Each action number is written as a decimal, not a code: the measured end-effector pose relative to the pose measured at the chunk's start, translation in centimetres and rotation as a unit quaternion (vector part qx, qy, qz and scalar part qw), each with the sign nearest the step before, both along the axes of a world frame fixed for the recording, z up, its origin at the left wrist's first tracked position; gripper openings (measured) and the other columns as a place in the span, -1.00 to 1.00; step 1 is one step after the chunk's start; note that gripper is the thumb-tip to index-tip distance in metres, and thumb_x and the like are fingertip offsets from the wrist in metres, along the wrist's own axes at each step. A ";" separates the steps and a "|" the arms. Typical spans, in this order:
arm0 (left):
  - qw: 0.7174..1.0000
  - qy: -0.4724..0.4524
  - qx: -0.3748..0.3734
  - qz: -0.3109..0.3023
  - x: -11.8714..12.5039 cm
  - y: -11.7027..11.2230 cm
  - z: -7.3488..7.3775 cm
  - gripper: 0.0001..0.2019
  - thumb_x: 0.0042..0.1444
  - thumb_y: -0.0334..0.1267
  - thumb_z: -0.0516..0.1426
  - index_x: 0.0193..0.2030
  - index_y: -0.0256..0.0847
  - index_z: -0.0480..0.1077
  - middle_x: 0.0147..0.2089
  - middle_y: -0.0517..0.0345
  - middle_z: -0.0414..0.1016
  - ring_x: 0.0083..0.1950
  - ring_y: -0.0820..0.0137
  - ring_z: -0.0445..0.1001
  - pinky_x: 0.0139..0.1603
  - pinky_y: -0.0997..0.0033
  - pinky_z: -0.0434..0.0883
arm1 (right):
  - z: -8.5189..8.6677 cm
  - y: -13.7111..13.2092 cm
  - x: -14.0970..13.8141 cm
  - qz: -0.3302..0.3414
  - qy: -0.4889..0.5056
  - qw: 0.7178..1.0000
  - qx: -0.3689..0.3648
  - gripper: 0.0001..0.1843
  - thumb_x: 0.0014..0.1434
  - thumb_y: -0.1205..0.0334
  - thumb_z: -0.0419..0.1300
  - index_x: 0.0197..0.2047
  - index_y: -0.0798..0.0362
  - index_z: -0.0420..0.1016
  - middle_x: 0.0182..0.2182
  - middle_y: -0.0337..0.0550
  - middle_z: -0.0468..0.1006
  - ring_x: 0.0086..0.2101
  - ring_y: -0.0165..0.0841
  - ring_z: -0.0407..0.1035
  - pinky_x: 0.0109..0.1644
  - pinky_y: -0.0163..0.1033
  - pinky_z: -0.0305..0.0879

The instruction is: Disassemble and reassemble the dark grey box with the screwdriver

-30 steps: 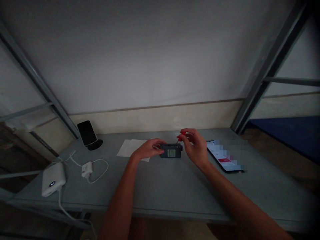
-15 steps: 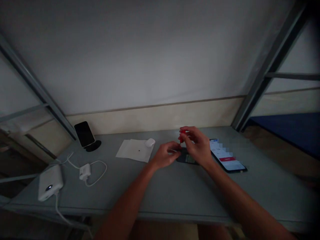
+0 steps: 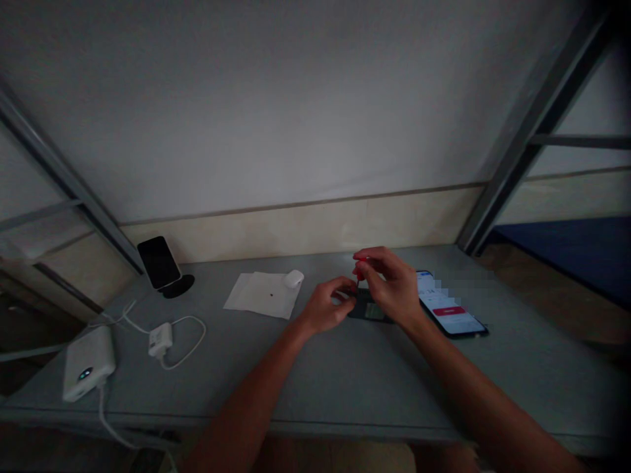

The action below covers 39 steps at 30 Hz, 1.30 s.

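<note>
Screwdriver (image 3: pixel 360 270), red-handled, stands nearly upright, pinched between the fingers of the right hand (image 3: pixel 397 292), its shaft pointing down at the dark box (image 3: pixel 363 310) on the table (image 3: pixel 345 387). From my remote seat, I see the left hand (image 3: pixel 324 310) at the box's nine o'clock end; I cannot tell whether it clamps anything. Farther out at nine lies white paper (image 3: pixel 251 295); at three, a lit phone (image 3: pixel 449 312).

Dorm-like room; metal posts (image 3: pixel 495 197), grey desk (image 3: pixel 365 374), blue bed-like platform (image 3: pixel 582 256)
</note>
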State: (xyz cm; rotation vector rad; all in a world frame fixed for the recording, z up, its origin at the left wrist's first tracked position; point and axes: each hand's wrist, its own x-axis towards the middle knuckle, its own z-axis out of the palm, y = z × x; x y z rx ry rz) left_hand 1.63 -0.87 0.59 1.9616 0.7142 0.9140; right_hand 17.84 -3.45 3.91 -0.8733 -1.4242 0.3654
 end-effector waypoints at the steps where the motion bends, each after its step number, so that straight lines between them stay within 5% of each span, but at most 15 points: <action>1: 1.000 0.003 0.002 0.003 0.0 0.0 0.1 -0.83 0.13 -0.40 0.15 -0.12 -0.24 0.45 -0.13 0.08 0.53 -0.08 0.36 0.50 -0.02 0.37 0.44 | 0.0 0.0 0.0 -0.003 -0.008 1.000 0.001 -0.87 0.27 0.22 0.21 -0.13 -0.03 0.55 -0.29 -0.19 0.56 -0.39 -0.37 0.50 -0.27 -0.21 0.49; 9: 0.999 0.013 0.039 0.006 0.2 0.0 -0.1 -0.84 0.14 -0.38 0.21 -0.12 -0.24 0.48 -0.14 0.05 0.58 -0.09 0.33 0.52 -0.02 0.34 0.43 | -0.1 0.3 0.0 0.034 -0.025 0.999 0.021 -0.83 0.20 0.24 0.28 -0.11 -0.07 0.59 -0.16 -0.13 0.58 -0.17 -0.27 0.49 -0.12 -0.13 0.50; 19: 0.994 0.043 0.089 0.036 0.6 -0.3 0.0 -0.88 0.08 -0.46 0.20 -0.23 -0.23 0.43 -0.21 0.09 0.55 -0.15 0.35 0.50 -0.05 0.36 0.42 | -0.6 0.4 0.1 0.126 0.054 0.989 -0.050 -0.84 0.30 0.16 0.20 -0.08 -0.02 0.51 -0.23 -0.14 0.61 -0.22 -0.31 0.52 -0.09 -0.14 0.47; 25: 0.981 0.112 0.129 0.087 0.8 -1.1 0.3 -0.85 0.10 -0.45 0.17 -0.19 -0.17 0.40 -0.12 0.06 0.55 -0.08 0.28 0.51 0.00 0.31 0.41 | -0.5 0.5 -0.2 0.074 0.027 0.997 -0.019 -0.86 0.21 0.17 0.29 -0.14 -0.04 0.55 -0.18 -0.15 0.55 -0.15 -0.29 0.48 -0.05 -0.15 0.46; 31: 0.965 0.150 0.147 0.158 0.5 -1.0 0.2 -0.82 0.11 -0.44 0.14 -0.15 -0.17 0.38 -0.12 0.03 0.52 -0.08 0.23 0.49 -0.02 0.24 0.41 | -0.3 0.0 -0.5 0.095 0.028 0.995 -0.031 -0.89 0.31 0.18 0.19 -0.12 -0.04 0.49 -0.23 -0.14 0.59 -0.24 -0.31 0.49 -0.08 -0.13 0.47; 35: 0.963 0.145 0.169 0.153 0.2 -0.7 0.2 -0.81 0.14 -0.43 0.13 -0.10 -0.17 0.36 -0.09 0.02 0.50 -0.06 0.23 0.47 0.02 0.23 0.41 | -0.1 -0.1 -0.9 0.072 0.008 0.997 0.001 -0.82 0.24 0.18 0.27 -0.07 -0.10 0.53 -0.11 -0.12 0.53 -0.10 -0.27 0.46 0.00 -0.09 0.47; 39: 0.967 0.131 0.177 0.130 -0.1 -0.6 0.4 -0.83 0.17 -0.37 0.14 -0.09 -0.17 0.35 -0.11 0.03 0.49 -0.10 0.25 0.47 0.00 0.26 0.41 | -0.1 -0.1 -1.1 0.055 0.014 0.998 -0.002 -0.86 0.22 0.23 0.28 -0.13 -0.07 0.57 -0.21 -0.16 0.54 -0.20 -0.30 0.48 -0.06 -0.12 0.48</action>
